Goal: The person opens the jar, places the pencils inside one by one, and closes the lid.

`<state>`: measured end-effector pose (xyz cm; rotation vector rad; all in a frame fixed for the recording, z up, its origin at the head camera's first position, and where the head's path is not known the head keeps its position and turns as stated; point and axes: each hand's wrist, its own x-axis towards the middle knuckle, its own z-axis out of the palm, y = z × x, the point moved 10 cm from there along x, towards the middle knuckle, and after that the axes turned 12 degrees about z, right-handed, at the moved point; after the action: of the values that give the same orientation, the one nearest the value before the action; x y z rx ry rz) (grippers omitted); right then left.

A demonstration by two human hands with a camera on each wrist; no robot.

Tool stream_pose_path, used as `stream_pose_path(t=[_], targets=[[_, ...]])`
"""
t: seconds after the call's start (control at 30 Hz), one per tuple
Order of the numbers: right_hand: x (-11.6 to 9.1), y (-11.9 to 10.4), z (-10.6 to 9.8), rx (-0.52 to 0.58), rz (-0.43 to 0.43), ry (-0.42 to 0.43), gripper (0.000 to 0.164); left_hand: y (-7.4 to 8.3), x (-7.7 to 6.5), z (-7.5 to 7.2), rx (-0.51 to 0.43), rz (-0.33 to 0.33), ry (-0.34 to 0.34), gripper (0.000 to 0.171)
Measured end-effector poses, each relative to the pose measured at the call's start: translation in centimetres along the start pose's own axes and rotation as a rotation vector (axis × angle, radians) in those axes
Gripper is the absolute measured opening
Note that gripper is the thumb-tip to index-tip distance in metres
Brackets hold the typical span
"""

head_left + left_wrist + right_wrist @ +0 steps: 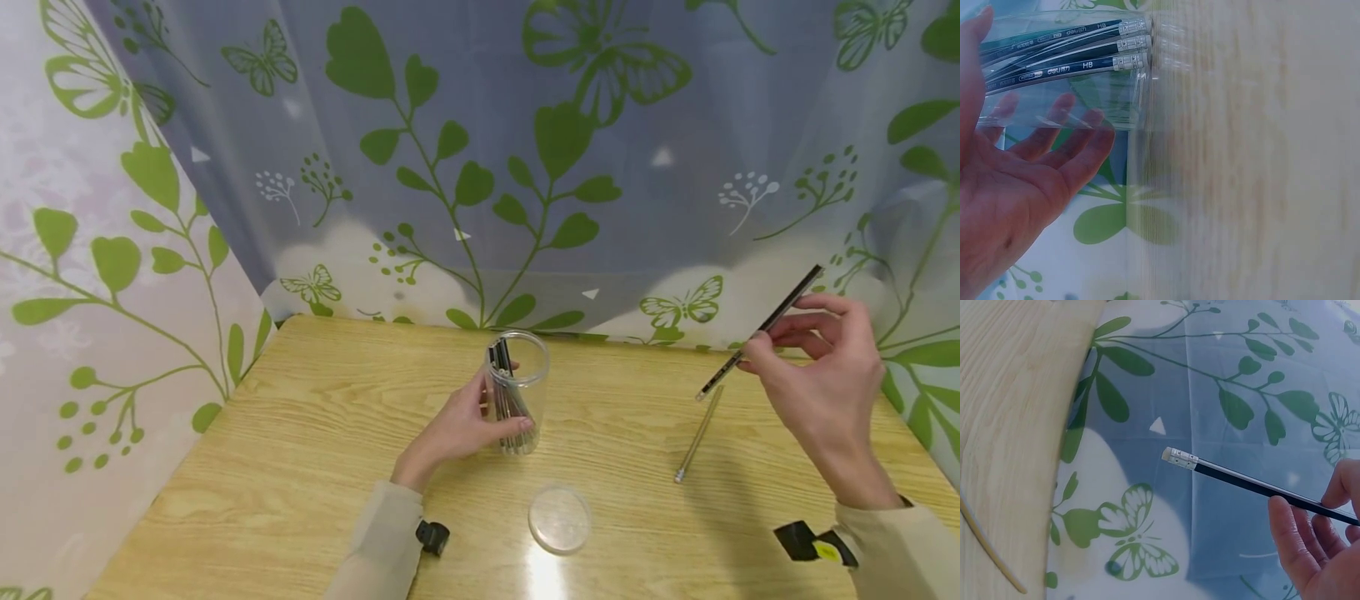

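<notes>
My left hand (457, 429) grips a clear plastic jar (537, 396) that stands upright on the table, thumb across its front. Several dark pencils (1079, 64) lean inside it, their silver-banded eraser ends at the bottom in the left wrist view. Above the table on the right, my right hand (828, 387) pinches a black pencil (780, 312) between thumb and fingers, held at a slant. The right wrist view shows the white eraser (1166, 454) and silver band at one end. Below it a gold-coloured pencil (699, 435) lies on the wood.
A round clear lid (560, 518) lies flat on the wooden table (315, 417) in front of the jar. Along the table's back edge hangs a blue curtain (480, 167) with green leaves and butterflies. A pale patterned wall covering (82, 350) is on the left.
</notes>
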<state>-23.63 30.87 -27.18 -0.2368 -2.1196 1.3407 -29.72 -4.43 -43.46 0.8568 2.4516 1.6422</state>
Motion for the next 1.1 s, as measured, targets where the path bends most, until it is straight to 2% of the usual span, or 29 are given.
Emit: stream_pose_path(t=[0.2,0.5,0.83,1.1], targets=[[-0.6,-1.5,0.0,0.019,-0.066,0.012,0.051,0.0,0.0,0.0,-0.001,0.0,-0.002,0.081],[-1.1,-3.6,0.9,0.145,-0.199,-0.021,0.048,-0.1,0.0,0.0,-0.01,-0.009,-0.003,0.079],[-1.4,-5.5,1.9,0.185,-0.258,-0.025,0.045,-0.2,0.0,0.1,-0.014,-0.013,-0.006,0.08],[-1.7,-6.8,2.9,0.283,-0.258,-0.053,0.05,0.0,0.1,0.0,-0.016,-0.009,-0.01,0.079]])
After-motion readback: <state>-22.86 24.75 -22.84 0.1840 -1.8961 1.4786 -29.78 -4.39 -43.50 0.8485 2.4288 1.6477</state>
